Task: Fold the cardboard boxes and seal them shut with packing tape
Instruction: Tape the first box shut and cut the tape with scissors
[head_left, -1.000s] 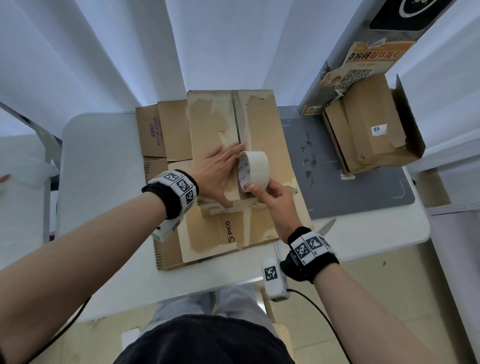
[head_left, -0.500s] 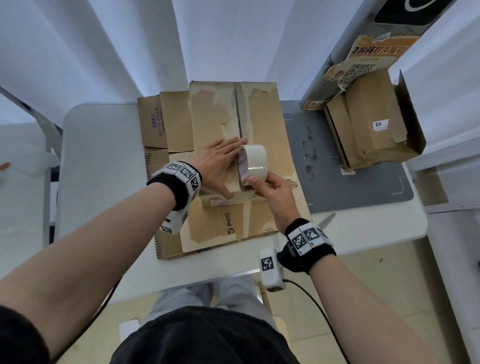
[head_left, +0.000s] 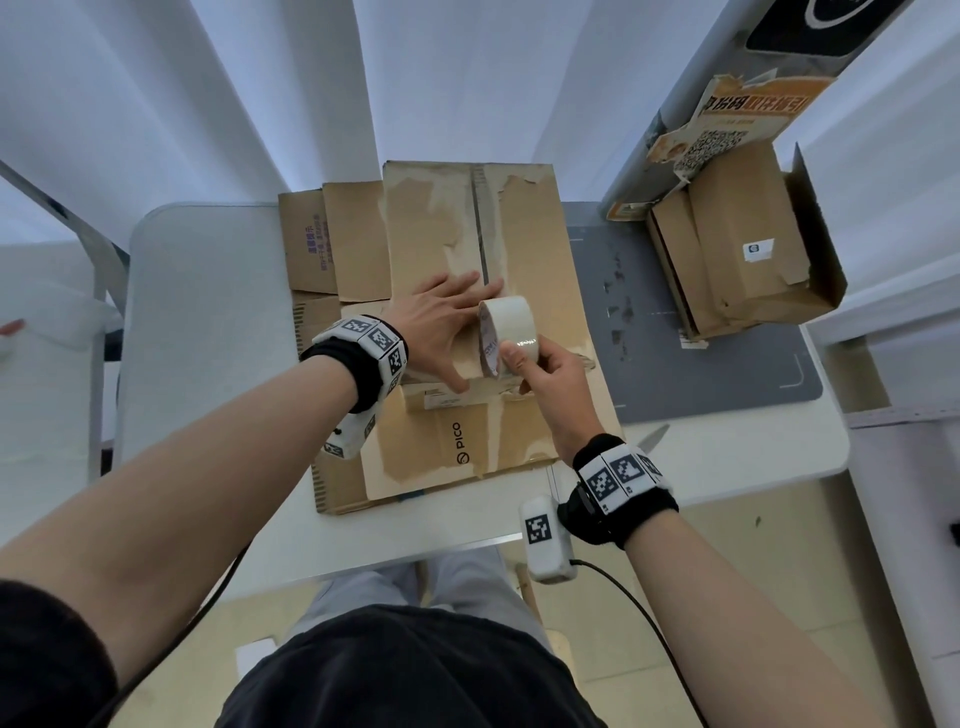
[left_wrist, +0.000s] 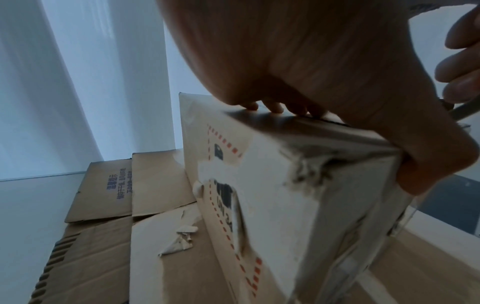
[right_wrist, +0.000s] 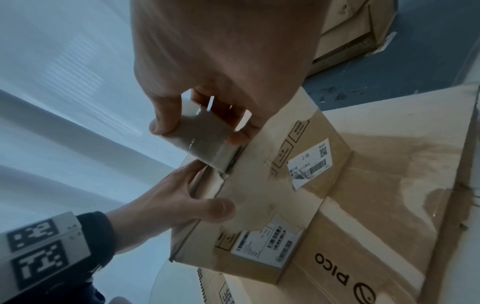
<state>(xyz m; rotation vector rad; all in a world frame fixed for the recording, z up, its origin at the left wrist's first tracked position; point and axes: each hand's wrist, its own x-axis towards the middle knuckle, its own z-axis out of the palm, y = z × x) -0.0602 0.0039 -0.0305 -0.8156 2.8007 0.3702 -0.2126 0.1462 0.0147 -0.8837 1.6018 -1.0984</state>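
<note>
A small brown cardboard box (right_wrist: 259, 205) with shipping labels stands on a flattened PICO carton (head_left: 457, 441) at mid-table. My left hand (head_left: 441, 322) lies flat on the box's top, fingers straight beside the centre seam and thumb (right_wrist: 221, 207) on the near flap. My right hand (head_left: 535, 364) grips a roll of pale packing tape (head_left: 509, 327), thumb on one side and fingers on the other. The roll (right_wrist: 205, 139) stands on edge on the seam, next to the left fingers. From the left wrist, the box's torn side (left_wrist: 272, 195) fills the view below my palm.
More flattened cardboard (head_left: 332, 244) lies under and left of the PICO carton on the white table (head_left: 208, 312). A grey mat (head_left: 701, 364) covers the right side, with an open brown box (head_left: 743, 249) on it. A metal tip like scissors (head_left: 652, 436) pokes out near my right wrist.
Hardly anything has moved: both hands stay on the box with the roll on the seam. The head view has shifted slightly.
</note>
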